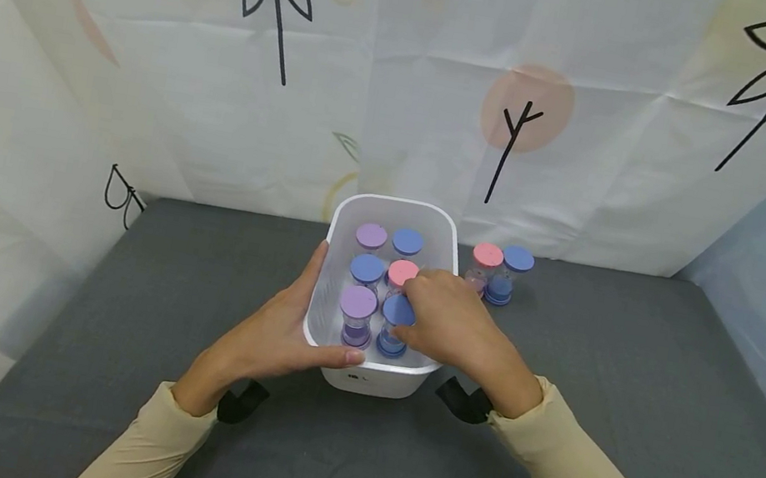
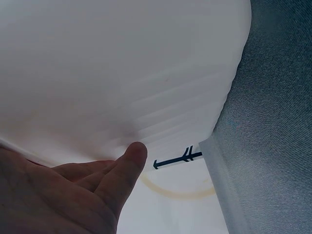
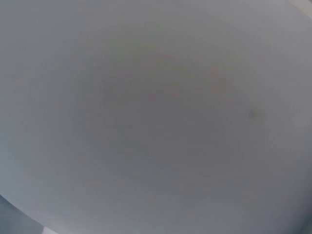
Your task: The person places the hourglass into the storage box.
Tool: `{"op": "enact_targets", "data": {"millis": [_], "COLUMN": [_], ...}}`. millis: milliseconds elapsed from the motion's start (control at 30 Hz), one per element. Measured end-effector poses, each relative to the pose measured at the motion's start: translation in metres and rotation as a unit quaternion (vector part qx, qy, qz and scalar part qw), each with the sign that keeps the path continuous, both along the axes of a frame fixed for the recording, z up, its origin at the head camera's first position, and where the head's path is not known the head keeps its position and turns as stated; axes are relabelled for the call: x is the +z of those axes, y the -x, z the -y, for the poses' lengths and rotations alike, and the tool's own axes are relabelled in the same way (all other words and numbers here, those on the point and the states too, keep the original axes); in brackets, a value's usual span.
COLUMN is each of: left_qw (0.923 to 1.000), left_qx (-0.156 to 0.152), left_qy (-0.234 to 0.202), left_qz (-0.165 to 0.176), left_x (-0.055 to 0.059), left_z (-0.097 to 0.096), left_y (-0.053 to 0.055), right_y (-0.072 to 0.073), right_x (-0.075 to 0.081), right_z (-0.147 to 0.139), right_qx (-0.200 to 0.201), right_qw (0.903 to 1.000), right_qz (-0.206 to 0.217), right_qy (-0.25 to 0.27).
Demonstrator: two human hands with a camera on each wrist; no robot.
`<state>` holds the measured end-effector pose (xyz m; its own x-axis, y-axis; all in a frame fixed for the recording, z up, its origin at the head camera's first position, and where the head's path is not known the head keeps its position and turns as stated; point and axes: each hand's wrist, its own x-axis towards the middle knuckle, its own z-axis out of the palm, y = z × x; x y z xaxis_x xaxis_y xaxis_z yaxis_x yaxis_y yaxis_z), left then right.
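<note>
A white plastic bin [image 1: 367, 380] holds several sand timers with coloured end caps, standing upright in two columns. Across the front rim lies the thumb of my left hand [image 1: 284, 332], while its straight fingers rest along the outer left wall, as the left wrist view also shows. My right hand [image 1: 453, 318] reaches over the right rim and grips the blue sand timer [image 1: 391, 346] in the front right corner. Beside it is a purple sand timer [image 1: 359, 303]; behind it a pink one [image 1: 402, 271] is partly covered by my fingers. Pale bin wall fills the right wrist view.
To the bin's right, a pink sand timer [image 1: 488, 255] and a blue sand timer [image 1: 518, 259] stand close together on the dark grey tabletop [image 1: 607, 353]. A patterned white cloth [image 1: 417, 126] hangs behind the table's back edge.
</note>
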<state>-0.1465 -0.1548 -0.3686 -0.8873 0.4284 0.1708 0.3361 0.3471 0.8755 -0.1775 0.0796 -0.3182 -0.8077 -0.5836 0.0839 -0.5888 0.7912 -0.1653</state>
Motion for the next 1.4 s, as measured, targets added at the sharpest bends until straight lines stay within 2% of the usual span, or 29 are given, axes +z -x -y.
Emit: {"op": "enact_targets", "data": {"millis": [433,733,833,1000,1067,1267,1400], "left_qw": [1.0,1.0,1.0,1.0,1.0,1.0,1.0], "left_qx": [0.0,0.0,0.001,-0.003,-0.005,-0.005,-0.002], "left_qy": [0.001,0.004,0.007,0.0,-0.004,-0.002,0.001], "left_qz": [-0.004,-0.007,-0.007,-0.001,0.0,-0.002,-0.003], "left_x": [0.0,-0.001,-0.001,-0.001,-0.001,-0.001,-0.001], "left_z": [0.001,0.002,0.002,0.001,0.001,0.001,0.001], "left_y": [0.0,0.001,0.001,0.001,0.001,0.001,0.001], "right_y": [0.001,0.002,0.001,-0.001,-0.001,-0.004,-0.007], "right_x": [-0.002,-0.002,-0.002,0.0,0.0,-0.002,-0.007], "right_z": [0.001,0.002,0.002,-0.001,-0.003,-0.009,-0.014], "right_qx": [-0.001,-0.002,-0.009,-0.034,-0.036,-0.011,0.01], "right_qw": [1.0,0.9999,0.9997,0.9956,0.9936,0.9906,0.9834], "right_qz": [-0.009,-0.001,0.014,0.064,0.071,0.042,0.024], "right_qy": [0.0,0.011,0.017,0.06,0.08,0.129,0.179]}}
